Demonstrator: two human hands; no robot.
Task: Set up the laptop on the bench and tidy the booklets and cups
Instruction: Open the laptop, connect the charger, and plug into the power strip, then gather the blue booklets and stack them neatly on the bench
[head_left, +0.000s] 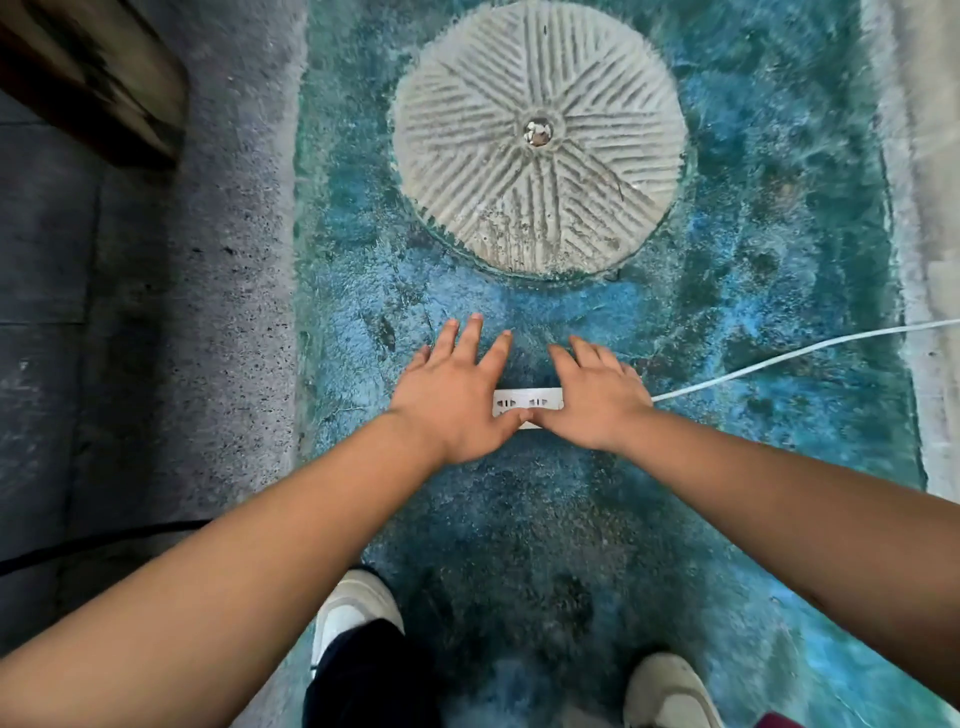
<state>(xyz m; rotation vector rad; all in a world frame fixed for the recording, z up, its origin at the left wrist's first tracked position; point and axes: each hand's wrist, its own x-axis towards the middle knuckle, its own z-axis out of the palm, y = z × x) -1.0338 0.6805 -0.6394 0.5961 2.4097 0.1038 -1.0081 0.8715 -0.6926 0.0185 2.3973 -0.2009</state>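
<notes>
A white power strip (527, 402) lies on the blue-green painted floor, with its white cable (789, 356) running off to the right. My left hand (457, 395) covers its left end and my right hand (592, 397) covers its right end. The fingers of both hands are spread and fairly straight, and the thumbs meet at the strip's near edge. Only the middle of the strip, with two sockets, shows between the hands. No laptop, booklets or cups are in view.
A round grooved millstone (537, 135) is set in the floor ahead. Grey speckled stone (234, 260) borders the left, pale stone (930, 208) the right. A dark wooden piece (93, 78) stands upper left, a black cable (78, 545) crosses lower left. My white shoes (353, 613) are below.
</notes>
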